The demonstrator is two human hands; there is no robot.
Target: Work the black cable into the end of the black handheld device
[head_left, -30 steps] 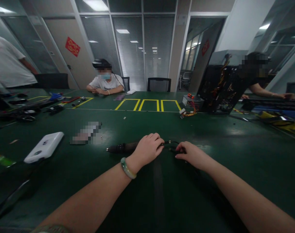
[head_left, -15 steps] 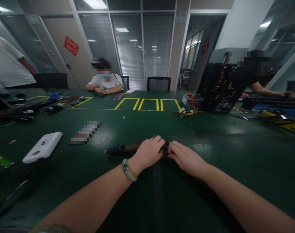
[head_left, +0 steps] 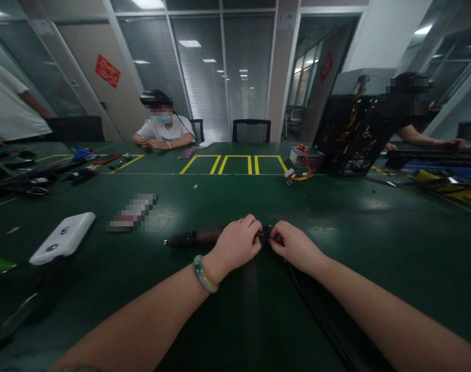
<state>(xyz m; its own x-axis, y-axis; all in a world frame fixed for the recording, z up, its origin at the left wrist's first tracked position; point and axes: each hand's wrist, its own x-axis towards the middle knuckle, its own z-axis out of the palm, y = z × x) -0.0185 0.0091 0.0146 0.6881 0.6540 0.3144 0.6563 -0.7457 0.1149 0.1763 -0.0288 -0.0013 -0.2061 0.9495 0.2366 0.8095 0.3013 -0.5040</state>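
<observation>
My left hand (head_left: 238, 238), with a jade-coloured bangle on its wrist, is wrapped over the rear part of a dark electric screwdriver (head_left: 198, 238). The tool lies on the green table with its metal tip pointing left. Just right of it, my right hand (head_left: 295, 247) is closed in a pinch on the end of a black cable (head_left: 316, 310), close behind the tool's rear. That cable runs under my right wrist toward me. Fingers hide most of the small dark piece between the hands, so I cannot tell whether cable and tool are joined.
At left lie a white power bank (head_left: 64, 237) with a lead and a pixelated flat object (head_left: 133, 212). A power supply (head_left: 305, 157) with loose wires and a black computer case (head_left: 351, 134) stand at back right. Co-workers sit across the green table (head_left: 219, 201).
My right hand has shifted slightly and its fingers have opened up a little view of the pinch. More of the black cable shows below it. The left hand keeps its hold.
</observation>
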